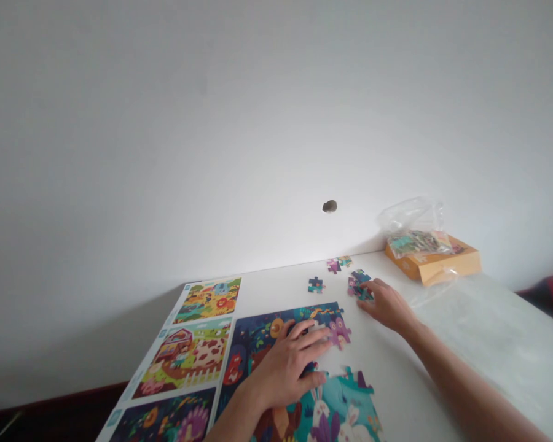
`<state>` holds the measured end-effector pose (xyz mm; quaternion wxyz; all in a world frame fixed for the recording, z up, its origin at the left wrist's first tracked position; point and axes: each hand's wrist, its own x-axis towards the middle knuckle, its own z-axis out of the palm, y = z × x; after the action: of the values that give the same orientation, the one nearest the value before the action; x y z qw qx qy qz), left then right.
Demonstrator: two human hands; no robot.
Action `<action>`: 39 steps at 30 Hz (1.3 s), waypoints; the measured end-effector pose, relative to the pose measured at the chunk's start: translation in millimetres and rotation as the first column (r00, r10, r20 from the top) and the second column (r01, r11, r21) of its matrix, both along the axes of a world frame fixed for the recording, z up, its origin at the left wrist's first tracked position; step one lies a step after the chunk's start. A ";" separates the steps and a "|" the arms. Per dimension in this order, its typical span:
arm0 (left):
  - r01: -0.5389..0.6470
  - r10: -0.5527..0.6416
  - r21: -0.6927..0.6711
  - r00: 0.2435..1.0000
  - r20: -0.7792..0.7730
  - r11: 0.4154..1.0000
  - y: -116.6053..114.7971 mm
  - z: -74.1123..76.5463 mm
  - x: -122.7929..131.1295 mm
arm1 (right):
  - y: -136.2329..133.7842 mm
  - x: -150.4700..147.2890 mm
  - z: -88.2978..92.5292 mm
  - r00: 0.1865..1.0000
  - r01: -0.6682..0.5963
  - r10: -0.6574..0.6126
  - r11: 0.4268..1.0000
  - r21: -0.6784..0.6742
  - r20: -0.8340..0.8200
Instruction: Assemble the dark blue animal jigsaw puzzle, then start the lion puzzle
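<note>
My left hand (286,362) lies flat with its fingers spread on a dark blue, partly joined jigsaw puzzle (262,344). A purple monster piece (339,332) sits just beyond my fingertips at that puzzle's edge. My right hand (386,306) reaches a small heap of loose puzzle pieces (359,285), its fingertips touching them. I cannot tell whether it grips one. Nearby lie a single blue piece (316,285) and a small joined pair (338,264). Below my left hand, a teal section with white rabbits (345,408) lies close to the dark blue part.
A printed sheet of colourful puzzle pictures (184,356) lies along the white table's (410,356) left side. At the back right corner stand an orange box (435,261) and a clear plastic bag (412,230) holding pieces. A white wall rises behind the table.
</note>
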<state>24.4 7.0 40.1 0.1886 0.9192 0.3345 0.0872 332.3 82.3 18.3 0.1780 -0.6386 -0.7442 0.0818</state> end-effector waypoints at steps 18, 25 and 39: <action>-0.002 0.003 -0.020 1.000 0.012 1.000 -0.1 1.6 0.8 | 9.8 21.6 -1.3 0.981 0.196 -0.196 0.980 -0.032 -0.007; 0.009 -0.008 -0.009 0.999 0.037 1.000 -0.2 1.9 1.4 | 9.7 15.7 -4.5 0.988 0.149 -0.152 0.987 0.063 0.040; -0.006 0.007 -0.012 0.999 0.032 1.000 -2.0 5.1 0.5 | 13.6 -0.4 -14.1 0.992 -0.121 0.114 0.972 0.203 0.048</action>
<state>24.8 4.9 45.2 0.1990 0.9155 0.3349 0.1007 331.9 95.8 4.2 0.2244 -0.5731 -0.7882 0.0035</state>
